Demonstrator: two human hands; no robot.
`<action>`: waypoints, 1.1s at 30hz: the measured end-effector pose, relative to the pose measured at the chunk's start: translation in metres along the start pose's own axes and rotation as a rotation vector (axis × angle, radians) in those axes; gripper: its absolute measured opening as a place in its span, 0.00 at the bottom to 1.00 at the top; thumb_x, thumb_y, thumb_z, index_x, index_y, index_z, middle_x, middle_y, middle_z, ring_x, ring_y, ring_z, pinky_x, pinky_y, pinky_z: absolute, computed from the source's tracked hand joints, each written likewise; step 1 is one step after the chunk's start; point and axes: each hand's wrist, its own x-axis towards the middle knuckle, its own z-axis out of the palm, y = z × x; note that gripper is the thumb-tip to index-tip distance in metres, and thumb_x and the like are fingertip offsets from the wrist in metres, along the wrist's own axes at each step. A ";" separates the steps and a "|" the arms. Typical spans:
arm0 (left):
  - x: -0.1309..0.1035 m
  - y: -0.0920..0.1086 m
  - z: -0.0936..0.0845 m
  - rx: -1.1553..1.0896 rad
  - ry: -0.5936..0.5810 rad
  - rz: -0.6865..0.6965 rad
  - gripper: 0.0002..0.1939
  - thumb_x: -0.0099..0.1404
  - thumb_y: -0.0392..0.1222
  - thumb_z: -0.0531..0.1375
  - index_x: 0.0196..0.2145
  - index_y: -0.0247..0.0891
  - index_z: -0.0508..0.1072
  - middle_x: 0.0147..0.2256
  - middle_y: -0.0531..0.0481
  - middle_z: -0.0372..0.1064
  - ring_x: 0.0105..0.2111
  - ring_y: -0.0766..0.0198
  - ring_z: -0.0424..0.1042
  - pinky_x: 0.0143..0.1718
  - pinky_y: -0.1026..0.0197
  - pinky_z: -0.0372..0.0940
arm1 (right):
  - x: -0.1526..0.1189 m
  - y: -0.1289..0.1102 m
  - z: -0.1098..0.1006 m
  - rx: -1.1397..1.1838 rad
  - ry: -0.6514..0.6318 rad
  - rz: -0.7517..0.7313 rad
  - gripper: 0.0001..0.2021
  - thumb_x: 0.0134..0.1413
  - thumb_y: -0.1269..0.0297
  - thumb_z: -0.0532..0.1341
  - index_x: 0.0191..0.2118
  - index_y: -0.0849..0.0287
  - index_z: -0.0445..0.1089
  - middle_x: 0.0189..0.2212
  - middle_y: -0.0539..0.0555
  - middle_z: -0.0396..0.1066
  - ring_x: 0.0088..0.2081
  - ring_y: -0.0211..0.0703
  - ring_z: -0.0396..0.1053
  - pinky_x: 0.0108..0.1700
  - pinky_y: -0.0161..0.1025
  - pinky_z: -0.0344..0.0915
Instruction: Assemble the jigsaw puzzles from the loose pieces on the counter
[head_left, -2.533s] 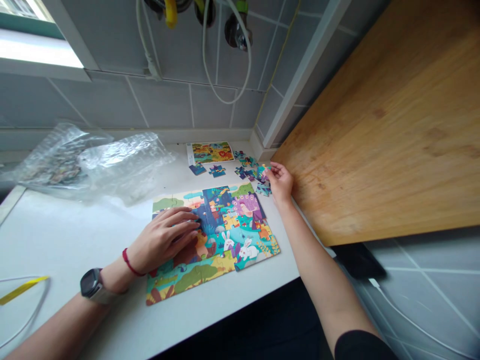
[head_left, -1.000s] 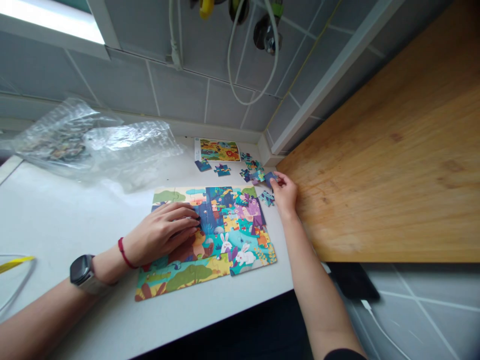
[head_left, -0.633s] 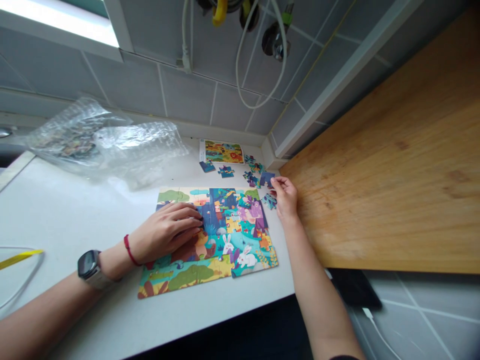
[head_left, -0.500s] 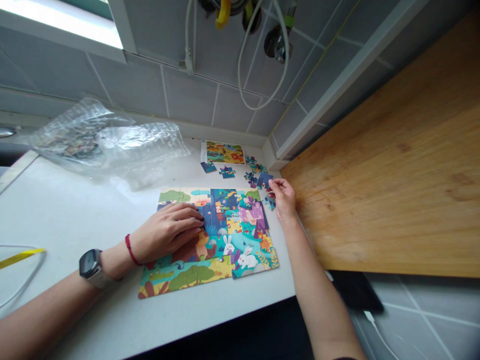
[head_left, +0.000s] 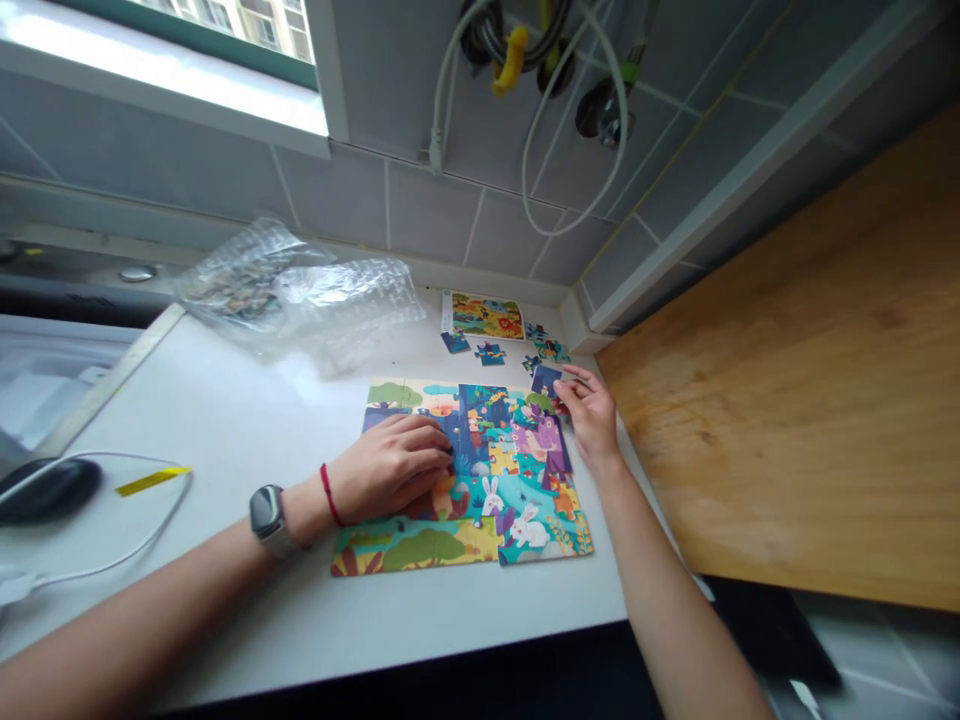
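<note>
My left hand (head_left: 401,462) lies palm down on the left part of the animal jigsaw puzzle (head_left: 469,530), fingers stretched out and hiding some of the picture. White rabbits, trees and a purple animal show on the joined pieces. At the puzzle's upper right corner, my right hand (head_left: 592,412) pinches a dark blue puzzle piece (head_left: 546,380) between thumb and index finger. The piece is tilted, and I cannot tell whether it touches the puzzle below. Behind it lie several loose pieces (head_left: 553,350); another loose piece (head_left: 490,354) is farther left.
A small picture card (head_left: 486,316) lies at the back of the white table (head_left: 255,430). Clear plastic bags (head_left: 300,295) with pieces inside sit at the back left. A wooden panel (head_left: 787,400) bounds the right side. A white cable (head_left: 142,545) with a yellow tag lies left.
The camera view has turned left, so the scene sits farther right. My right hand has brought the dark blue piece closer to the puzzle's upper right corner. My left hand stays on the puzzle.
</note>
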 end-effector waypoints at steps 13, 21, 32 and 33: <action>-0.016 -0.066 -0.037 -0.163 0.494 -0.575 0.20 0.77 0.55 0.54 0.40 0.39 0.80 0.34 0.46 0.81 0.32 0.61 0.78 0.37 0.60 0.71 | -0.035 -0.025 0.153 -0.267 -0.547 -0.145 0.10 0.53 0.56 0.72 0.36 0.55 0.84 0.33 0.55 0.84 0.35 0.48 0.79 0.39 0.42 0.75; -0.025 -0.089 -0.034 -0.186 0.527 -0.713 0.27 0.80 0.56 0.46 0.42 0.38 0.79 0.38 0.44 0.84 0.37 0.58 0.82 0.40 0.60 0.72 | -0.033 -0.010 0.191 -0.375 -0.653 -0.144 0.17 0.55 0.64 0.68 0.51 0.57 0.81 0.31 0.50 0.81 0.33 0.43 0.77 0.41 0.40 0.72; -0.023 -0.090 -0.032 0.039 0.292 -0.627 0.22 0.78 0.48 0.52 0.31 0.38 0.78 0.33 0.43 0.77 0.37 0.55 0.75 0.42 0.56 0.67 | -0.016 -0.029 0.199 -0.740 -0.806 -0.239 0.22 0.55 0.67 0.68 0.56 0.58 0.82 0.28 0.48 0.77 0.30 0.39 0.69 0.39 0.36 0.66; -0.023 -0.090 -0.031 0.053 0.284 -0.626 0.21 0.78 0.47 0.52 0.32 0.38 0.79 0.34 0.43 0.77 0.38 0.55 0.74 0.43 0.56 0.66 | -0.016 -0.030 0.200 -0.766 -0.806 -0.235 0.22 0.56 0.67 0.68 0.56 0.58 0.81 0.29 0.49 0.78 0.30 0.39 0.69 0.39 0.36 0.66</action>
